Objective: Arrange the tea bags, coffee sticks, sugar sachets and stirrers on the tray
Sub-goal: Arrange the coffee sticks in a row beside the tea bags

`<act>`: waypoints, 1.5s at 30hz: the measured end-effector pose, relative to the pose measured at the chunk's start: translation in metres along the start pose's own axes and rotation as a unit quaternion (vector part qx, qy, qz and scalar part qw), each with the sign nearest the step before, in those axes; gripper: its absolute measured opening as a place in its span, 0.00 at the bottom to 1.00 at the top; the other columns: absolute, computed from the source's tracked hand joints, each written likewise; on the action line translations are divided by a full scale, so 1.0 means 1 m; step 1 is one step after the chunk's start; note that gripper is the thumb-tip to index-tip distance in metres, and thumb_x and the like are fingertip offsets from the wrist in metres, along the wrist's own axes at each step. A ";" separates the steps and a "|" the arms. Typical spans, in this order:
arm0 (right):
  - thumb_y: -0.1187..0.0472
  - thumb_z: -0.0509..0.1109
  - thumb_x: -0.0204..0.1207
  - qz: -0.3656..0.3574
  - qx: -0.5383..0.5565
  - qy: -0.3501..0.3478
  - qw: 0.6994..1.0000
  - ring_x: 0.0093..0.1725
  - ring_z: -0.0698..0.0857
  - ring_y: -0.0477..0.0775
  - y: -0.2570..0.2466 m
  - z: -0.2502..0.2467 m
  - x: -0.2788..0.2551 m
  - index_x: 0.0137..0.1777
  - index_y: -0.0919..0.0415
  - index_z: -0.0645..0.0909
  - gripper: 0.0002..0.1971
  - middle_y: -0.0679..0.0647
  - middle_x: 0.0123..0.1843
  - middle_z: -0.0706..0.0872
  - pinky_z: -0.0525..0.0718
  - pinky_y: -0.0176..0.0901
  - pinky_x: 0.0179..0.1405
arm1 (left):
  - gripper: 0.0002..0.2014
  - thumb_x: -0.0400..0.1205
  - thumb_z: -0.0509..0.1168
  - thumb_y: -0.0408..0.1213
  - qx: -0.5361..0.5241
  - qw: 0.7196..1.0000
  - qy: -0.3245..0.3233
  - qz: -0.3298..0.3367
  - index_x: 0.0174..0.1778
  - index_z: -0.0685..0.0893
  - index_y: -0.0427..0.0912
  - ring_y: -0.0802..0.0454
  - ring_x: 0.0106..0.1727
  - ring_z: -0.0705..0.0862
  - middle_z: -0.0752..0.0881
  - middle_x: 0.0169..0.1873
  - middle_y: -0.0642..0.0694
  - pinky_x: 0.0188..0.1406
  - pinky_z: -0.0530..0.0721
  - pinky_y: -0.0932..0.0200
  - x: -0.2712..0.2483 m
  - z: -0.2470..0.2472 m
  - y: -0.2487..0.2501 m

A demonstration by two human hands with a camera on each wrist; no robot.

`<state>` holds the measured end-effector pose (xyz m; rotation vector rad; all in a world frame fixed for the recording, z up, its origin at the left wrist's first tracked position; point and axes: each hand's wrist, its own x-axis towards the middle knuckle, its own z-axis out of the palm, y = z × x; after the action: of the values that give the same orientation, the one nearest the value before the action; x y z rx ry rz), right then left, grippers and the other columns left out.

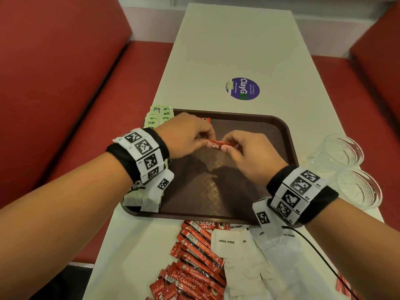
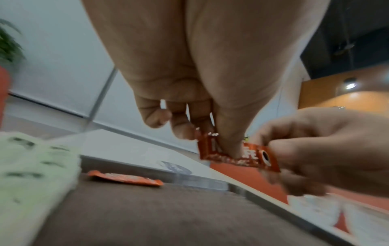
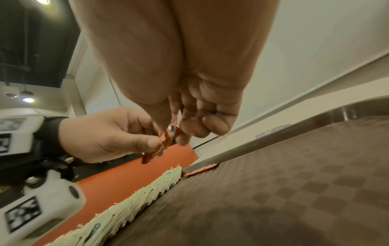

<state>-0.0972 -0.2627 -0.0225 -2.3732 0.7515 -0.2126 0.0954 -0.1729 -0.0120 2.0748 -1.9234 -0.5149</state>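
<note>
While both hands hover above the middle of the tray (image 1: 281, 135), they share one red coffee stick (image 1: 218, 143); the left hand (image 1: 184, 137) pinches one end between thumb and curled fingertips, and the right hand (image 1: 249, 152) pinches the other end the same way, so the stick hangs level and clear of the tray's brown floor. Another coffee stick (image 2: 126, 178) already lies flat near the tray's far rim, just beside the row of green tea bags (image 1: 160, 115) that runs along the tray's left edge; more tea bags (image 1: 140, 200) sit at the tray's near left corner, partly hidden under the left wrist. Off the tray, just beyond its near rim, wait a heap of coffee sticks (image 1: 194, 263) and the white sugar sachets (image 1: 229, 243); glass cups (image 1: 339, 152) stand to the tray's right; no stirrers can be made out.

The step in hand looks like straightening this stick before laying it down, and most of the task appears still to come. To do it well, I would keep both pinches light so the foil does not crease; lower it parallel to the stick already by the far rim, edges close but not overlapping; let go with one hand first, then nudge it square with a fingertip, staying clear of the tea bags.
</note>
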 end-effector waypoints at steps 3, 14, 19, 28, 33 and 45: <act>0.50 0.70 0.82 0.004 0.008 0.004 1.000 0.42 0.79 0.40 0.001 0.001 -0.006 0.75 0.48 0.74 0.22 0.41 0.54 0.83 0.81 0.43 0.53 | 0.03 0.81 0.71 0.43 0.057 0.993 0.013 -0.100 0.49 0.88 0.52 0.55 0.46 0.82 0.85 0.41 0.57 0.49 0.77 0.59 0.015 -0.009 -0.022; 0.48 0.70 0.82 -0.109 -0.084 -0.155 0.978 0.39 0.79 0.37 -0.007 0.013 -0.045 0.57 0.47 0.84 0.08 0.39 0.44 0.83 0.75 0.29 0.41 | 0.07 0.76 0.77 0.43 0.120 0.970 -0.041 -0.206 0.47 0.90 0.48 0.52 0.45 0.85 0.89 0.43 0.52 0.45 0.82 0.57 0.059 0.002 -0.048; 0.47 0.70 0.82 -0.125 -0.075 -0.182 0.972 0.42 0.82 0.41 -0.013 0.013 -0.059 0.56 0.46 0.85 0.08 0.41 0.44 0.85 0.80 0.32 0.42 | 0.06 0.75 0.78 0.43 0.126 0.973 -0.066 -0.184 0.44 0.90 0.48 0.52 0.48 0.85 0.88 0.41 0.53 0.51 0.83 0.56 0.064 0.009 -0.044; 0.47 0.69 0.82 -0.133 -0.103 -0.216 0.962 0.44 0.80 0.42 -0.017 0.020 -0.075 0.55 0.47 0.82 0.07 0.43 0.45 0.85 0.82 0.40 0.46 | 0.06 0.78 0.75 0.34 0.134 0.963 -0.046 -0.229 0.49 0.91 0.45 0.49 0.45 0.84 0.91 0.49 0.46 0.43 0.79 0.59 0.075 0.008 -0.041; 0.43 0.69 0.81 -0.124 -0.144 -0.225 0.956 0.48 0.83 0.49 -0.027 0.028 -0.093 0.57 0.47 0.84 0.12 0.44 0.49 0.86 0.85 0.49 0.49 | 0.10 0.80 0.72 0.44 0.109 0.976 0.039 -0.186 0.56 0.89 0.48 0.46 0.56 0.85 0.89 0.54 0.47 0.57 0.83 0.53 0.032 0.000 -0.008; 0.40 0.69 0.78 -0.049 -0.271 -0.199 0.940 0.46 0.87 0.60 -0.060 0.063 -0.129 0.52 0.54 0.84 0.17 0.53 0.48 0.88 0.86 0.50 0.45 | 0.05 0.80 0.72 0.45 0.021 0.995 -0.069 -0.072 0.50 0.90 0.54 0.60 0.46 0.82 0.84 0.43 0.59 0.49 0.79 0.60 -0.142 0.039 0.058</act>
<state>-0.1546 -0.1186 -0.0308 -2.8383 0.5394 0.4886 0.0178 -0.0345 -0.0111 2.2721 -1.8805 -0.6700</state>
